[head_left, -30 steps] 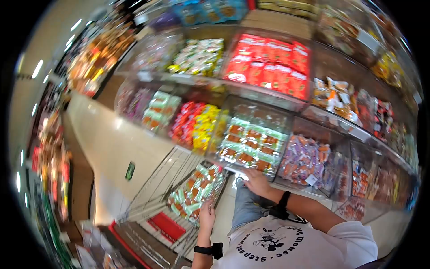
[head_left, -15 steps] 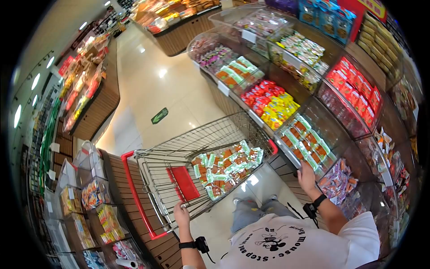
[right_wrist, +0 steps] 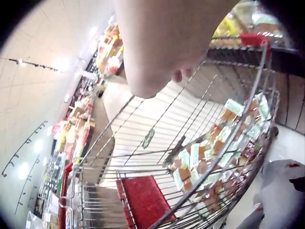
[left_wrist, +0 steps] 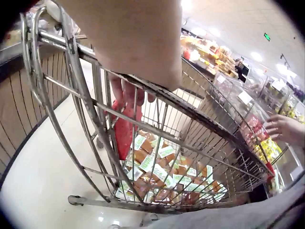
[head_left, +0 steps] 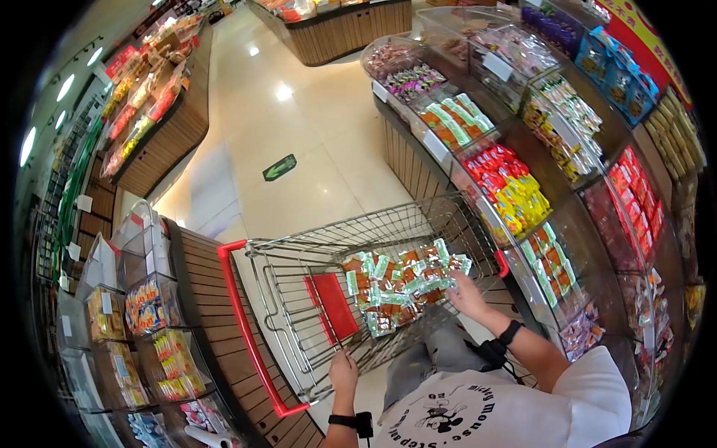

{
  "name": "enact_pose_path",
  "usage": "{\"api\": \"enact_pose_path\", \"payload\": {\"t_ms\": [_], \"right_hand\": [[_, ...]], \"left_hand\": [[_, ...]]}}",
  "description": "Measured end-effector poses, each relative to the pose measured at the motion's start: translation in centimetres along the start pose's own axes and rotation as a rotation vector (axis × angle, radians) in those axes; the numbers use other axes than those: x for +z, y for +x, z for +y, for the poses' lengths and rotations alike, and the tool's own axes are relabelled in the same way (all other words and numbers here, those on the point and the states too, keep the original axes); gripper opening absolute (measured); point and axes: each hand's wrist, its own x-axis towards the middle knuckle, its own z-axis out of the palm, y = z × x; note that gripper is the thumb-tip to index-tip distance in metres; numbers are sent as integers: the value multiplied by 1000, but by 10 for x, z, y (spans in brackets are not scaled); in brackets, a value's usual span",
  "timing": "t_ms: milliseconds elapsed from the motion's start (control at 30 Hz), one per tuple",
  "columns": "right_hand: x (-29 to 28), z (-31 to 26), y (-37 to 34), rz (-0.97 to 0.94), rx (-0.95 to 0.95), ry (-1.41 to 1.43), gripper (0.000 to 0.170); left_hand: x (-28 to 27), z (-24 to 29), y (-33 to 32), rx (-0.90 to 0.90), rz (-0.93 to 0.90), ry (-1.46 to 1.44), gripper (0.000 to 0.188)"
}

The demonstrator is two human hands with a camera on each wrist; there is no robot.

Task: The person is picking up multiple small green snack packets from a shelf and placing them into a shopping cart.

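Note:
A wire shopping cart with red handle and red flap holds a pile of small packets, green-and-white with orange-brown contents. My left hand grips the cart's near side rim; its fingers hook over the bar beside the red flap. Farther along that side, my right hand hovers by the far end of the pile, overlapping it in the head view. In the left wrist view the right hand appears with fingers extended, holding nothing.
Tiered clear bins line the right, with red and yellow packets and green-white packets close to the cart's front corner. Another wood-panelled shelf stands by the handle. A green floor sign lies on the tiled aisle ahead.
The right hand has left the edge of the bin on the right and come over the cart's near side. The left hand stays on the rim. The head view has turned left.

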Motion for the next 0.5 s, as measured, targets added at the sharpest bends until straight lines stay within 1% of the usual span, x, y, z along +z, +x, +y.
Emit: {"api": "enact_pose_path", "payload": {"t_ms": [33, 67, 133, 167, 233, 267, 300, 333, 367, 400, 433, 467, 500], "right_hand": [[22, 9, 17, -65, -46, -49, 34], [47, 22, 36, -133, -94, -96, 33], [84, 25, 76, -383, -7, -23, 32], [108, 34, 94, -460, -50, -68, 30], [150, 57, 128, -711, -11, -150, 28], [173, 67, 143, -836, 9, -187, 27], [195, 75, 157, -901, 29, -302, 25], [211, 82, 171, -985, 3, -386, 24], [232, 98, 180, -951, -53, -440, 24], [273, 136, 183, -944, -162, -469, 25], [245, 98, 198, -822, -127, -320, 36], [253, 99, 206, -848, -186, -332, 40], [265, 104, 213, -871, -246, -343, 44]], "left_hand": [[1, 2, 0, -11, 33, -4, 19], [0, 4, 2, -37, 19, -4, 20], [-4, 8, 6, -97, -5, 1, 21], [-4, 8, 6, -123, -6, 13, 21], [-1, 6, 8, -173, -6, 42, 21], [4, 2, 7, -170, 28, 49, 20], [7, -2, 5, -167, 64, 60, 19], [8, -4, 5, -166, 46, 102, 19], [14, -8, 1, -247, 28, 182, 17], [7, -5, 6, -330, -105, 178, 14], [9, -12, 3, -243, -61, 84, 19], [19, -9, 1, -392, -103, 291, 12], [7, 3, 14, -485, -214, 282, 13]]}}
